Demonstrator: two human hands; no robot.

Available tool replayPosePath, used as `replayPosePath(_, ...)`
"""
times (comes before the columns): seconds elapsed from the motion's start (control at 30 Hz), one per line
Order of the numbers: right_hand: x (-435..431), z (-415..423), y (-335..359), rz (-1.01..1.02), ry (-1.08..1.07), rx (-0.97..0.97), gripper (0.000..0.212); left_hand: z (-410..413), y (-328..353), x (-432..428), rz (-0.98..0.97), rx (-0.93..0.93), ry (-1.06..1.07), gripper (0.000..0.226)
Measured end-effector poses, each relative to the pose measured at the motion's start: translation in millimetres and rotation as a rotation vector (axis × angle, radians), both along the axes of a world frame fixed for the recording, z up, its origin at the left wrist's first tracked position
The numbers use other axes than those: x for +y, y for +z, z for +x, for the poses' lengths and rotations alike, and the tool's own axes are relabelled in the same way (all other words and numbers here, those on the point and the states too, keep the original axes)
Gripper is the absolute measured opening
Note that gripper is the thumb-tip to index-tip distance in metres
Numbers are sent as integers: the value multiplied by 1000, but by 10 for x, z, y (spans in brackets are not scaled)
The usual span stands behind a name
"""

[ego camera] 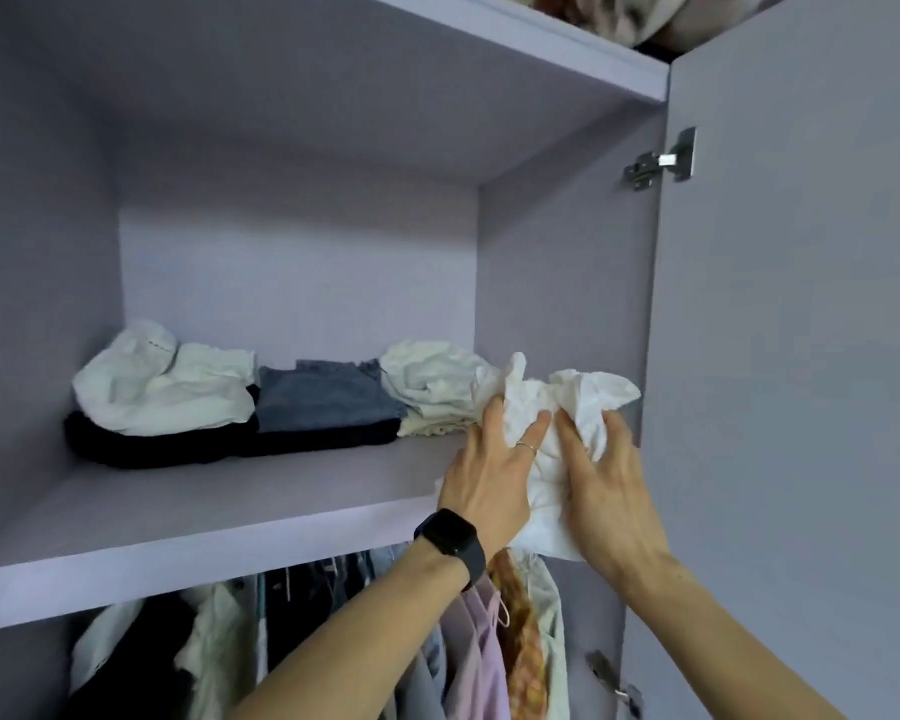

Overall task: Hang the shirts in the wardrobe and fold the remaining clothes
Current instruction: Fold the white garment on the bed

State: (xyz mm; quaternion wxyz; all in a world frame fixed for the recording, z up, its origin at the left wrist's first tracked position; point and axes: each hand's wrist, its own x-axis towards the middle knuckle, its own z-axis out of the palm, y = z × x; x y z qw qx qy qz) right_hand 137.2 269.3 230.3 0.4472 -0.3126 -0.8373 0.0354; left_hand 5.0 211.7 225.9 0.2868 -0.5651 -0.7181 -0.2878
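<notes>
The left hand (494, 459) and right hand (606, 475) are set side by side, close but not touching. Both are closed on a crumpled white garment (572, 397), with cloth bunched between them and fingertips sunk in its folds. The garment is held at the right end of the shelf (204, 517), directly ahead of the fingers, so neither hand is nearer. The left is placed on its left flank, the right on its right. No crisp long axis can be read from so loose a bundle, but roughly it runs away from the wrists: a tail is hung over the shelf edge beneath the palms, and the bulk is heaped beyond the fingertips, pointing into the wardrobe (292, 262) and flaring rightward. Just left of the left hand lies a cream pile (427, 387); whether it is touched by the bundle cannot be told. Further left, jeans (323, 397) are laid. Any push inward is judged to run straight ahead, the cream pile being kept clear on the left.
</notes>
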Motion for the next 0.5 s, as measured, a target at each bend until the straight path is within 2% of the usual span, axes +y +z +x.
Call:
replayPosePath(0.07, 164, -309, 87, -66, 108, -25, 43, -315, 28, 87, -11, -50, 56, 85)
replayPosePath(0.13, 463, -677, 145, -95, 181, -148, 59, -667, 65, 214, -53, -136, 113, 82)
replayPosePath(0.2, 815, -993, 202, -123, 141, -312, 67, -949, 107, 378, -75, -277, 155, 75)
replayPosePath(0.3, 1318, -1369, 286, -280, 136, -502, 59, -1247, 149, 665, -136, -560, 239, 63)
replayPosePath(0.37, 1667, -1545, 274, -351, 145, -607, 56, -1379, 143, 869, -230, -682, 324, 61)
replayPosePath(0.5, 2161, -1798, 190, -344, 142, -659, 53, -1495, -3, 1199, -347, -730, 484, 65)
